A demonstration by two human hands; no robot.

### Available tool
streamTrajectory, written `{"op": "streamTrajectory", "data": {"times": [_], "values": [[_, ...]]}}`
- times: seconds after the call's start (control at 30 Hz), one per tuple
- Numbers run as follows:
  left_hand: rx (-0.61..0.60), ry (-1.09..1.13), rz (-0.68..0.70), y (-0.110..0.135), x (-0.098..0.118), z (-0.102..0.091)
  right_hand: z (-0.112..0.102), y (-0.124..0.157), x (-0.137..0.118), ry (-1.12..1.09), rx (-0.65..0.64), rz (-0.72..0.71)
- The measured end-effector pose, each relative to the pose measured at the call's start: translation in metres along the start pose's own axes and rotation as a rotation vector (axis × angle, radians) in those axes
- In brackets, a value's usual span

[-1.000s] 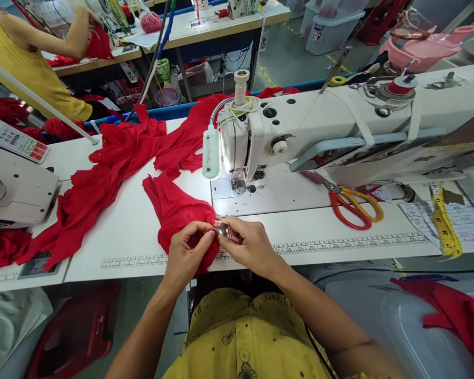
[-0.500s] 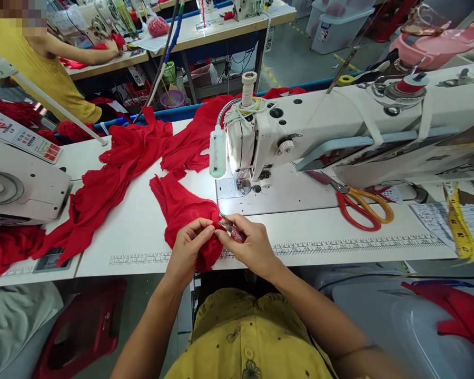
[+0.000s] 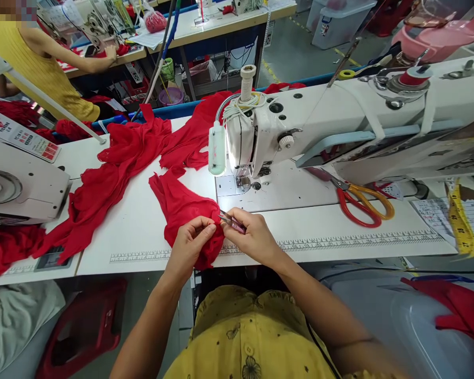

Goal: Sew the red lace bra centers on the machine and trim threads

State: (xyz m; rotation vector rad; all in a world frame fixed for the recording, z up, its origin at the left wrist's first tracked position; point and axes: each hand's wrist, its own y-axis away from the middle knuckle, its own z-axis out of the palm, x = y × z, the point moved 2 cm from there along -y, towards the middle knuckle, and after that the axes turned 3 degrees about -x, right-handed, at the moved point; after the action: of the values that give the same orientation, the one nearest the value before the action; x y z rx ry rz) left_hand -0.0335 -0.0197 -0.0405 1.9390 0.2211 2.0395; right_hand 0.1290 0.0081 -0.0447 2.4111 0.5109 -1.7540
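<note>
A piece of red fabric (image 3: 187,202) lies at the front of the white table, left of the sewing machine's needle area. My left hand (image 3: 190,242) pinches its near right edge between thumb and fingers. Thread snips (image 3: 232,222) sit in my right hand (image 3: 253,237), wrapped by its fingers, with the blades pointing left at the fabric's edge. Both hands are close together, the right fingertips nearly at the left thumb. Whether the blades touch the cloth I cannot tell.
A white sewing machine (image 3: 268,131) stands just beyond my hands. Large scissors (image 3: 363,202) with red and orange handles lie to the right, near a yellow tape measure (image 3: 458,221). More red fabric (image 3: 114,168) spreads leftward. A co-worker in a yellow top (image 3: 43,68) sits at the far left.
My right hand has shifted slightly up and right, with the snips turned a little and their blades showing more. The left hand keeps its pinch. The co-worker's arm has moved.
</note>
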Motion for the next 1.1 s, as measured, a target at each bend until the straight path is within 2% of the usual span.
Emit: {"op": "streamTrajectory", "data": {"times": [0.07, 0.17, 0.23, 0.27, 0.33, 0.37, 0.53, 0.73, 0.87, 1.1], "values": [[0.006, -0.148, 0.081, 0.001, 0.002, -0.002, -0.001, 0.000, 0.001, -0.038, -0.044, 0.037], [0.096, -0.524, 0.406, 0.002, 0.011, -0.004, -0.003, -0.002, 0.003, -0.115, -0.104, 0.094], [0.065, -0.665, 0.578, 0.001, 0.014, -0.004, -0.004, -0.004, 0.004, -0.161, -0.132, 0.104], [0.021, -0.665, 0.603, -0.001, 0.014, -0.004, -0.004, -0.005, 0.005, -0.176, -0.140, 0.106], [-0.055, -0.579, 0.567, -0.006, 0.012, -0.004, -0.006, -0.006, 0.005, -0.184, -0.130, 0.116], [-0.057, -0.523, 0.532, -0.009, 0.011, -0.005, -0.007, -0.005, 0.006, -0.183, -0.108, 0.128], [0.050, -0.330, 0.410, -0.013, 0.000, -0.005, -0.011, 0.015, -0.003, -0.168, -0.014, 0.153], [0.056, -0.261, 0.428, -0.011, -0.005, -0.004, -0.002, 0.032, -0.013, 0.016, -0.130, 0.095], [0.048, -0.233, 0.411, -0.011, -0.006, -0.006, 0.001, 0.030, -0.010, 0.088, -0.115, 0.069], [0.035, -0.238, 0.419, -0.010, -0.007, -0.006, 0.001, 0.028, -0.007, 0.089, -0.120, 0.082]]}}
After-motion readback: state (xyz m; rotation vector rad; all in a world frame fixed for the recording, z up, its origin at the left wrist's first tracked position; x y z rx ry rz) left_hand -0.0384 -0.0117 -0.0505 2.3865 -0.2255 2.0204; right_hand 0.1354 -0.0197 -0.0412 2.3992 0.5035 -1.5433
